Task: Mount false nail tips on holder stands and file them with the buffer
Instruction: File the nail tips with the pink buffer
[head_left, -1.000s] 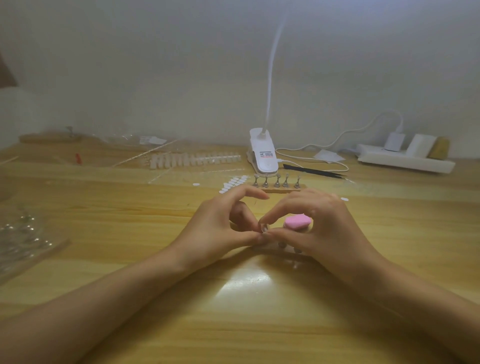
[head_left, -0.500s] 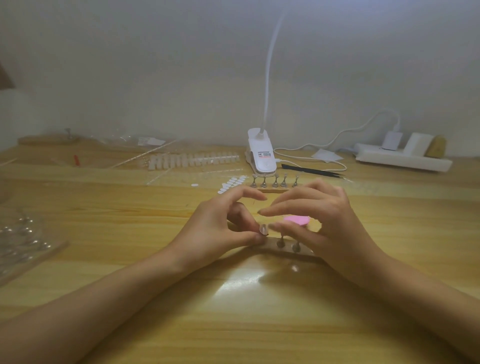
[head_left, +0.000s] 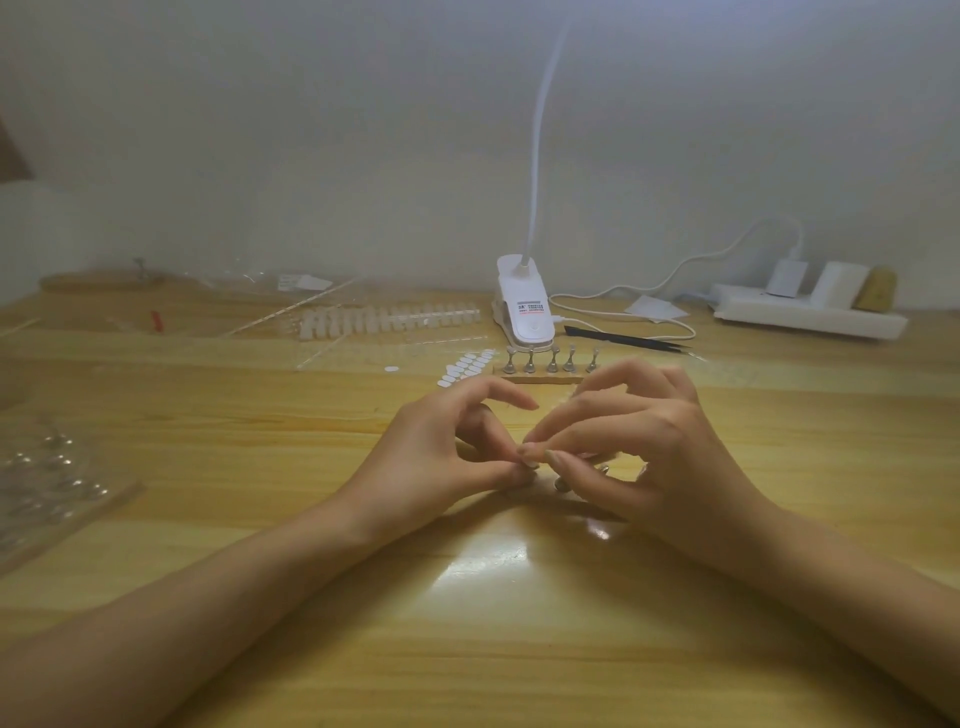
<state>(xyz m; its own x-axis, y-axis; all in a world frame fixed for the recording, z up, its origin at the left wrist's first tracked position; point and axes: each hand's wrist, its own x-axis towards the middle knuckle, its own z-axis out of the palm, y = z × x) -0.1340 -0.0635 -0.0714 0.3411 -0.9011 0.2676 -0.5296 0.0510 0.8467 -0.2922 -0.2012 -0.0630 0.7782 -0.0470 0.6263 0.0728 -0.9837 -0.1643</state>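
Observation:
Both hands meet at the middle of the wooden table. My left hand pinches the leftmost metal holder stand between thumb and a finger, its index finger raised. My right hand curls over the near row of stands, and its index finger and thumb pinch a small nail tip on top of that same stand. Two more near stands peek out under the right fingers. The pink buffer is hidden behind my right hand. A second wooden base with several bare stands sits farther back.
Behind the hands lie white adhesive dots, a strip of clear nail tips, a white clip lamp, black tweezers and a power strip. A clear plastic pack with metal pieces sits at the left edge.
My right hand lifted and spread its fingers, then came back down onto the left stand and now pinches at its top. The pink buffer has gone out of sight behind it.

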